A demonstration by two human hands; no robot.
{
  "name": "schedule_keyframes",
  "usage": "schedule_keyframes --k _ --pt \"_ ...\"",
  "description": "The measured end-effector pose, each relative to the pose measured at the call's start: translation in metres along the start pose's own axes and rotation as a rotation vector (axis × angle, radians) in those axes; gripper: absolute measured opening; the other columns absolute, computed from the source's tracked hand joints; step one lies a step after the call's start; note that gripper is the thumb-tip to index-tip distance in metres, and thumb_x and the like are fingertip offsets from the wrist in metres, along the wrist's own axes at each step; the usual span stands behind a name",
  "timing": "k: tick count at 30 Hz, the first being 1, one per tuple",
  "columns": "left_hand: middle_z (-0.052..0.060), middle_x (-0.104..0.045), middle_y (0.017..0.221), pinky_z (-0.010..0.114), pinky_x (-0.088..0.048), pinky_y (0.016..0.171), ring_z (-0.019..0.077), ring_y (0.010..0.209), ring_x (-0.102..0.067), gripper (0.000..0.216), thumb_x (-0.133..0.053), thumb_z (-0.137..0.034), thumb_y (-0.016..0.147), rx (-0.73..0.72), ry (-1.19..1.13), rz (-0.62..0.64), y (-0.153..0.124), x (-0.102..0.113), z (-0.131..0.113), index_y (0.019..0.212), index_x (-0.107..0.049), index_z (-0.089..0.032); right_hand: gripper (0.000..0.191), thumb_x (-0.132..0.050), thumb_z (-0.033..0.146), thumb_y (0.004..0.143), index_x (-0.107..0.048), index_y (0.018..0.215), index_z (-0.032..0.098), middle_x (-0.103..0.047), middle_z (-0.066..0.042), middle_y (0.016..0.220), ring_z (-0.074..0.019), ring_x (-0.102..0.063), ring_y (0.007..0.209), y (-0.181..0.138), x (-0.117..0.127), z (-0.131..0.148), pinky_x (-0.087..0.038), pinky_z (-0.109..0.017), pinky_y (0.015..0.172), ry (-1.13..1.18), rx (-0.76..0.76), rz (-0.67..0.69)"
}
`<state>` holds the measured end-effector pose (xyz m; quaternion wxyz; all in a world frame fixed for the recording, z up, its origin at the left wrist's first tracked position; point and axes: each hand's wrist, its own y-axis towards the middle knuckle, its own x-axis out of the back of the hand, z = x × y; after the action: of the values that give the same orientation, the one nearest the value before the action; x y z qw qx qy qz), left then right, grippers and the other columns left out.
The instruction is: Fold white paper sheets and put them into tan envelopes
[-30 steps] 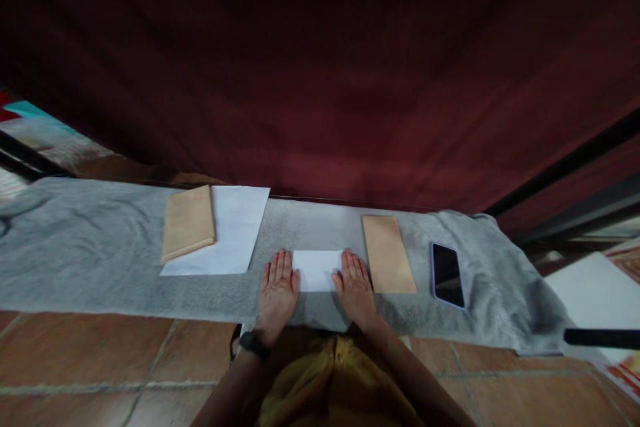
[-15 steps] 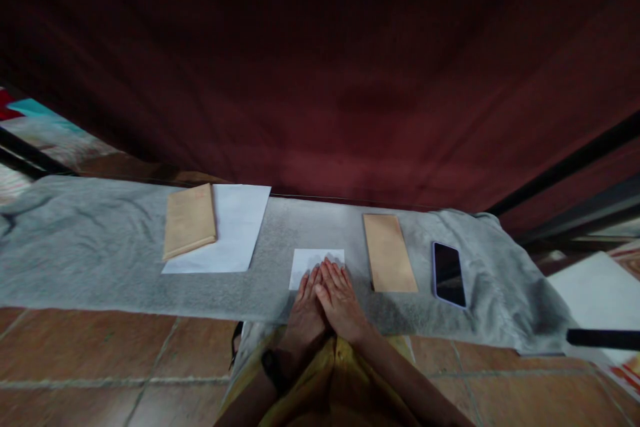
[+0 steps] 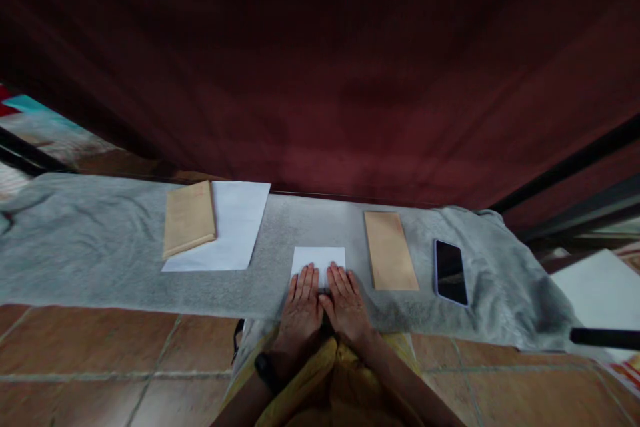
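A small white sheet of paper (image 3: 319, 256), perhaps folded, lies on the grey cloth (image 3: 290, 220) right in front of me. My left hand (image 3: 301, 307) rests flat on its near left part, fingers stretched out. Flat on the near right part lies my right hand (image 3: 346, 303), its fingers also extended. The fingertips are apart, and the thumbs come close together near the sheet's near edge. Both palms hide that near portion of the paper. To the right of my right hand is a brown paper envelope (image 3: 391, 251), not touched.
On the left, a brown packet (image 3: 190, 219) overlaps a larger white sheet (image 3: 240, 220). A phone (image 3: 451, 272) with a dark screen lies at the right. Behind the cloth-covered surface hangs a dark red curtain (image 3: 320, 113). Tiled floor (image 3: 90, 347) shows below.
My hands were together with fingers touching over the small sheet; now they have spread apart, left hand to the left and right hand slightly right. The paper stays in place.
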<state>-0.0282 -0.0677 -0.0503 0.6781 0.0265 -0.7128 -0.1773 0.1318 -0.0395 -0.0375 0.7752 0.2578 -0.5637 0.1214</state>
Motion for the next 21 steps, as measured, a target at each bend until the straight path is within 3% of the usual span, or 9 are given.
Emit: schedule_keyframes --k 7,14,21 --pt "0.020 -0.037 0.158 0.049 -0.029 0.121 0.0286 0.148 -0.035 0.069 -0.039 -0.027 0.101 0.044 -0.007 -0.066 -0.004 0.011 0.008 0.160 -0.010 -0.005 0.065 -0.040 0.036 0.105 -0.016 0.160 0.011 -0.036 -0.014 0.160 -0.0246 -0.035 0.148 -0.007 -0.002 -0.004 -0.026 -0.047 0.122 -0.044 -0.009 -0.078" --pt "0.022 -0.037 0.158 0.052 -0.031 0.119 0.0318 0.147 -0.036 0.069 -0.038 -0.032 0.103 0.130 -0.037 -0.114 -0.009 0.013 0.012 0.160 -0.010 -0.007 0.069 -0.041 0.040 0.105 -0.014 0.161 0.009 -0.041 -0.017 0.157 -0.0286 -0.040 0.145 -0.011 0.002 -0.007 -0.032 -0.047 0.119 -0.064 -0.056 -0.123" --pt "0.025 -0.037 0.157 0.056 -0.029 0.120 0.0346 0.148 -0.034 0.067 -0.037 -0.038 0.103 0.224 -0.070 -0.091 -0.009 0.015 0.015 0.158 -0.021 -0.002 0.070 -0.038 0.041 0.105 -0.011 0.161 0.009 -0.037 -0.018 0.159 -0.0298 -0.038 0.146 -0.014 0.002 -0.010 -0.035 -0.047 0.117 -0.065 -0.071 -0.120"
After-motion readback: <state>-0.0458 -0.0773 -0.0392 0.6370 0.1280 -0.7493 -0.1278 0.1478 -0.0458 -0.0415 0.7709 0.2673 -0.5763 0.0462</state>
